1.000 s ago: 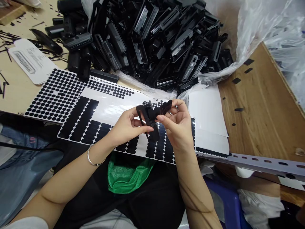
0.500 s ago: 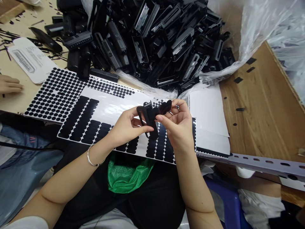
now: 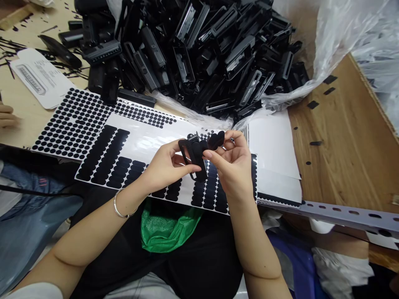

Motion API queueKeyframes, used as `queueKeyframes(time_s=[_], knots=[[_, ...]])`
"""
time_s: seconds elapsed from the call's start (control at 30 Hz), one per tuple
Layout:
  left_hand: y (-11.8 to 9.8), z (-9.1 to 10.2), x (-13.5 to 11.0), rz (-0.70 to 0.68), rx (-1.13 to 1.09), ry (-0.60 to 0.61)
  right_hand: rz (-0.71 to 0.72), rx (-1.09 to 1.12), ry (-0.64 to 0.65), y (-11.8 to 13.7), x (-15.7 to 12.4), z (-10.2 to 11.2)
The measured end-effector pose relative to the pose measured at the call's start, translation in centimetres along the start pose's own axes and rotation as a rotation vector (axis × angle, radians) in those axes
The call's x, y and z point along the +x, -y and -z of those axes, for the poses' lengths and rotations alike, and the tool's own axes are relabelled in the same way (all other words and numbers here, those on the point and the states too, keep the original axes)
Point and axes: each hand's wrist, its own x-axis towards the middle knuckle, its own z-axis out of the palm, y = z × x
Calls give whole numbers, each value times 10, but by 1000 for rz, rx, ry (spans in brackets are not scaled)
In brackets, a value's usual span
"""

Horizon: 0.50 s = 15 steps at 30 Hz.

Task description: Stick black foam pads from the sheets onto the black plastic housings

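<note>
My left hand [image 3: 165, 166] is closed on a black plastic part [image 3: 193, 158], held upright above a white sheet of black oval pads [image 3: 124, 162]. My right hand [image 3: 233, 166] pinches a black pad [image 3: 215, 140] against the top of that part, thumb and fingers pressed together. Both hands hover over the table's front edge, above my lap.
A big heap of black plastic housings [image 3: 199, 50] fills a clear bag [image 3: 327, 37] behind the sheets. A sheet of round black dots [image 3: 71, 124] lies at left, blank backing sheets [image 3: 274, 145] at right. Another person's fingers [image 3: 8, 118] rest at the left edge. A perforated metal rail [image 3: 343, 214] runs at lower right.
My hands and the part have barely shifted. The other person's hand came in at the left edge and has since drawn back a little.
</note>
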Motion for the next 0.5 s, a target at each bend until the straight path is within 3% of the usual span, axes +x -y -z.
queueKeyframes(time_s=[0.5], knots=[[1, 0, 0, 12, -3, -7, -7, 35, -29, -3, -1, -2]])
